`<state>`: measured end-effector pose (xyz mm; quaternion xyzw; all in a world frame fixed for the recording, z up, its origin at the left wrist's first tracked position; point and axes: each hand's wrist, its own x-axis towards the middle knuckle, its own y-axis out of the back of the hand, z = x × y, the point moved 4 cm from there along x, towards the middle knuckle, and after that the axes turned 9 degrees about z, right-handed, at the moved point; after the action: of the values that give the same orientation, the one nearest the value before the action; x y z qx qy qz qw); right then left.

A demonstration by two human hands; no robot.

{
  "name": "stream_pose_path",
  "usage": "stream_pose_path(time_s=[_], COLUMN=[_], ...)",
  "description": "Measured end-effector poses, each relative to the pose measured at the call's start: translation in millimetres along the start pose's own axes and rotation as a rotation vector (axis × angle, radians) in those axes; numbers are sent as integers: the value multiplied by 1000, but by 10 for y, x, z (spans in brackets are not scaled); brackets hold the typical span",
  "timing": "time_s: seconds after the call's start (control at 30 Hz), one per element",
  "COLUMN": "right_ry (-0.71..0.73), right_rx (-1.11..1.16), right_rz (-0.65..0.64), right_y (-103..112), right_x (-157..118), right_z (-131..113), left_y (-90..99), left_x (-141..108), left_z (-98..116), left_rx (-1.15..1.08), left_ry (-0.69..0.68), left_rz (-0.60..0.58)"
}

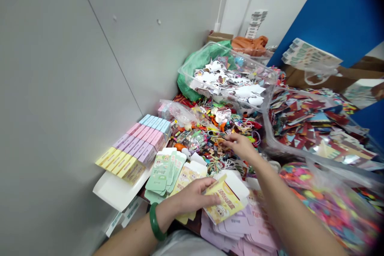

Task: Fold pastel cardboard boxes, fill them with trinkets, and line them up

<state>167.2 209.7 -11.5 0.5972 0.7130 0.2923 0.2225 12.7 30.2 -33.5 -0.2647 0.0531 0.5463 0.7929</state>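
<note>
My left hand (199, 196), with a green bangle (157, 222) on its wrist, holds a yellow box (223, 202) whose white flap stands open. Over a heap of small colourful trinkets (207, 132) is my right hand (240, 147), its fingertips bent together at the heap; whatever they grip is too small to name. Flat green cartons (163, 172) and yellow cartons (186, 178) lie left of the held box. Pink and purple cartons (255, 224) are spread beneath it and to its right.
Rows of closed boxes (138, 144) in yellow, purple, pink and blue stand at the left by the grey wall (75, 88). Behind the heap, a clear bin (231, 76) holds white cutouts; another bin (318, 124) holds dark red pieces. A bag of bright pieces (327, 204) lies right.
</note>
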Motion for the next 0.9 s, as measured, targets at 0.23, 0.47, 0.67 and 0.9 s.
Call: stream_pose_path(time_s=[0.23,0.47,0.67,0.9], right_ry=[-101,-223,-223,-35], right_rx=[316,513,783,455], right_rz=[83,42,-89,-301], right_y=[461,704,858,656], right_x=[78,-9,-427,-936], right_z=[-101,-182,-528,-664], left_y=[17,-27,-15,-156], left_x=[19,47,145,175], left_z=[1,49,65,139], left_rx=[-29,-91,-47,-38], left_ry=[-42,-118,-171,-236], left_rz=[30,69,182,130])
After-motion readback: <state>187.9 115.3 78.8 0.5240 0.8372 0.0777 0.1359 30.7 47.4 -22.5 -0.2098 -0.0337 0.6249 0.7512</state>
